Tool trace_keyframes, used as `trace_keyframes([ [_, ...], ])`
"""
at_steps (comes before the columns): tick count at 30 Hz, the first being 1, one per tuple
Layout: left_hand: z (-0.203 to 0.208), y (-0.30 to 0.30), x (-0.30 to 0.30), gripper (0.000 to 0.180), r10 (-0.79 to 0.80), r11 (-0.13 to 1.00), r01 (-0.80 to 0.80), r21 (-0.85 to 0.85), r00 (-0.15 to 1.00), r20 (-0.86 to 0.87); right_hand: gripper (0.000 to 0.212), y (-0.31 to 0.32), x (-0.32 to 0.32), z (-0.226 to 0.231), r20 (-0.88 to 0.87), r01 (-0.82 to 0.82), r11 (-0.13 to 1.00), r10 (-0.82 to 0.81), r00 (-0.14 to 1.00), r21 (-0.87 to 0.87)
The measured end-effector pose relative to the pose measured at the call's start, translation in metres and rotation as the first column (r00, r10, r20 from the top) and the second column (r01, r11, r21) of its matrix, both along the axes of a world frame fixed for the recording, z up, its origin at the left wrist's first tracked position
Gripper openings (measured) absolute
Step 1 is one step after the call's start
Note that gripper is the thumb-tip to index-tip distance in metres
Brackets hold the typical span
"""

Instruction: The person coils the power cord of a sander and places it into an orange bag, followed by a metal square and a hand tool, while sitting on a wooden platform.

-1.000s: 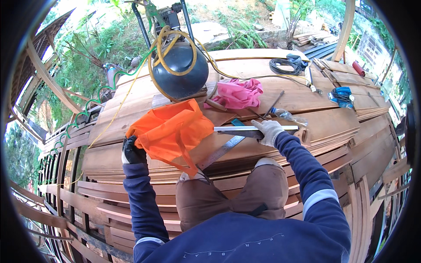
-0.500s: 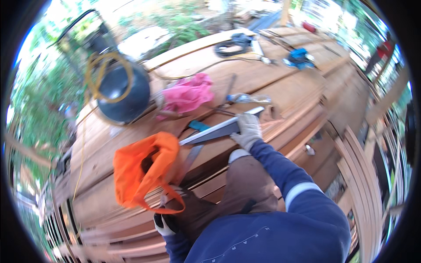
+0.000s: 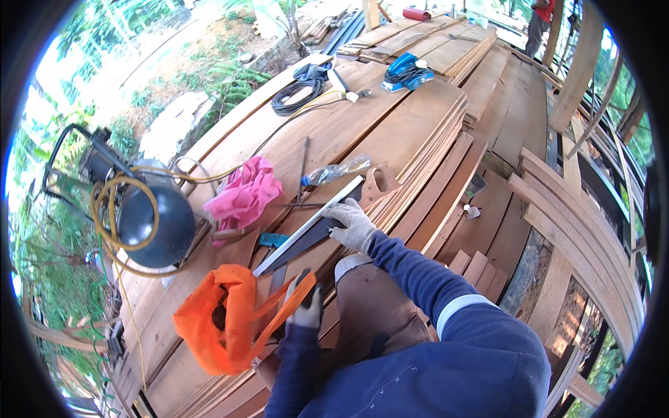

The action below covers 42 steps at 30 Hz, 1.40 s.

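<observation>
A: Long reddish-brown boards (image 3: 418, 111) lie stacked in layers across the whole place, their thin edges stepping down toward the right. What do the fingers show?

B: The right hand (image 3: 353, 226), in a pale knitted glove, has its fingers bent over a straight white strip (image 3: 300, 234). I can't tell whether they close on it or merely rest there.

A: And the left hand (image 3: 307, 311)?

B: It's blurred. An orange strap (image 3: 284, 317) crosses its dark-faced glove, so I can't tell if those fingers grip.

A: Where does the strap lead?

B: To the orange bag (image 3: 237, 338), just left of that hand: soft, creased cloth, its round mouth too dark to read inside.

A: What's along the strip?

B: A saw (image 3: 313, 237) on the boards, its flat dark blade partly under the right hand, its wooden handle at the far end.

A: Further out?

B: A teal piece (image 3: 274, 240) beside the strip, too little showing to name. A clear plastic bottle (image 3: 338, 171) lies just beyond the saw; left of it, crumpled pink cloth (image 3: 247, 191). Farther off, a coiled black cable (image 3: 298, 99) and a blue power tool (image 3: 404, 72). A glossy, rounded dark tank (image 3: 157, 226) stands at left. At far right, the rim cuts off a person (image 3: 541, 15) in red.
</observation>
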<state>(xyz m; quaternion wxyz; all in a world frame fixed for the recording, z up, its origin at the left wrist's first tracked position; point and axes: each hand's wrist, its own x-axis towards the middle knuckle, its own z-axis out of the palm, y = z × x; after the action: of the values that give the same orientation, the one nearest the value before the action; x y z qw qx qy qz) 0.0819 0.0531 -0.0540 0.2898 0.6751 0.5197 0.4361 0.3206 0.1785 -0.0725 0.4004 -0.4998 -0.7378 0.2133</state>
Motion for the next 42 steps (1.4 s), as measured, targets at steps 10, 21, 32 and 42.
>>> trace_keyframes([
  [10,-0.062,0.164,0.119,0.092,-0.068,0.997,0.067,-0.027,0.747,-0.662,0.040,-0.024,0.108,-0.013,-0.686,0.294,0.918,-0.396,0.611,-0.267],
  [21,-0.086,0.162,0.132,0.100,0.003,0.996,0.073,0.042,0.472,-0.882,0.045,0.169,0.247,-0.016,0.077,0.609,0.792,-0.611,0.788,0.044],
  [32,-0.057,0.165,0.139,0.077,-0.120,0.987,0.154,-0.052,0.474,-0.872,0.061,0.422,0.343,0.006,0.435,0.677,0.707,-0.685,0.584,0.203],
  [42,-0.052,0.163,0.137,0.080,-0.169,0.980,0.171,-0.101,0.445,-0.879,0.080,0.457,0.343,0.010,0.568,0.790,0.607,-0.623,0.537,-0.081],
])
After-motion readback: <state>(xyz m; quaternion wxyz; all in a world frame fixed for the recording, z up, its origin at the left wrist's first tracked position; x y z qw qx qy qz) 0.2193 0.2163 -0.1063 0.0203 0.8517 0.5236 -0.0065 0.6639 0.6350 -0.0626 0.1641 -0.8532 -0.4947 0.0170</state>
